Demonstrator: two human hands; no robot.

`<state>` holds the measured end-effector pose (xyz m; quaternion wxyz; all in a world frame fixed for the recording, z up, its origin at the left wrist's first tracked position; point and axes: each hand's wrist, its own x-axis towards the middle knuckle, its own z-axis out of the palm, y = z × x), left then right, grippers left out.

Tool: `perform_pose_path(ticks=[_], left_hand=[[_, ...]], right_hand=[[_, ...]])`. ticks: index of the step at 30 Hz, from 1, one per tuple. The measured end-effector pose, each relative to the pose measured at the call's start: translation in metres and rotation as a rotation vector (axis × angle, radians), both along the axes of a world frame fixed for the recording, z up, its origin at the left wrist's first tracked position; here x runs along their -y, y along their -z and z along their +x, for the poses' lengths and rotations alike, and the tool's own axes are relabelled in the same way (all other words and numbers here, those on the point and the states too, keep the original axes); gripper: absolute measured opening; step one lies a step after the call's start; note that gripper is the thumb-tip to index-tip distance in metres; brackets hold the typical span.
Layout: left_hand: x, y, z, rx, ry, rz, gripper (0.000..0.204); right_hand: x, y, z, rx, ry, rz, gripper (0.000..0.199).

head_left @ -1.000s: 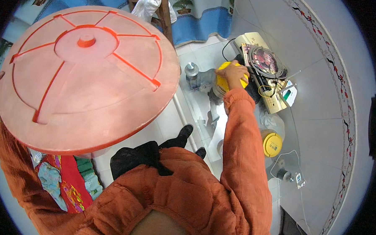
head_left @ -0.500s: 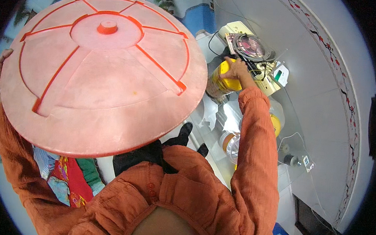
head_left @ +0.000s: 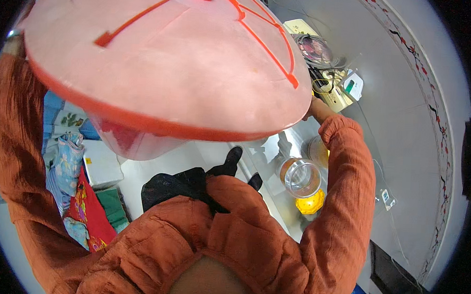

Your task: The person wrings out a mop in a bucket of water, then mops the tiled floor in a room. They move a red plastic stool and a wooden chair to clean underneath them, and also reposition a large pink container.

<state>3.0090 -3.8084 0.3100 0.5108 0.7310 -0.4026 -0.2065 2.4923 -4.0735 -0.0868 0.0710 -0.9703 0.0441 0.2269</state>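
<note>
A large round pink plastic lid with red raised lines and a knob fills the upper view, tilted. Below it shows a translucent tapered body; whether the two are joined, I cannot tell. My left hand is closed on the lid's far left edge, its fingers partly blurred. My right hand is by the lid's right edge, over the glass table; its fingers are hidden behind the rim. The yellow-lidded jar is almost wholly hidden there. A clear jar and a yellow lid are near my right forearm.
On the glass table, a coiled grey cable and a cream power strip lie by the tiled wall. A white box and folded cloths are at lower left. A white cord runs down the right.
The pink lid has shifted right and tilted, revealing the translucent body below. My left hand moved up with it. My right hand, earlier on the yellow-lidded jar, has shifted nearer, its fingers now hidden.
</note>
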Motion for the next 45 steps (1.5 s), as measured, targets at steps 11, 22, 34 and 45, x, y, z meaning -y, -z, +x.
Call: perform_pose_path(ticks=[11, 22, 34, 45], left_hand=[[0.067, 0.013, 0.019, -0.566, 0.168, 0.131, 0.031], [0.13, 0.015, -0.089, -0.267, 0.051, -0.144, 0.035], [0.146, 0.038, -0.072, -0.791, 0.316, -0.141, 0.019], [0.096, 0.121, -0.069, -0.955, 0.385, -0.221, 0.02]], right_hand=[[-0.032, 0.025, -0.008, 0.227, 0.339, -0.042, 0.067], [-0.028, -0.03, -0.058, 0.281, 0.532, 0.387, 0.051], [-0.007, -0.077, -0.031, 1.564, 1.336, 1.792, 0.045], [0.045, -0.179, -0.034, 1.553, 1.23, 1.204, 0.044]])
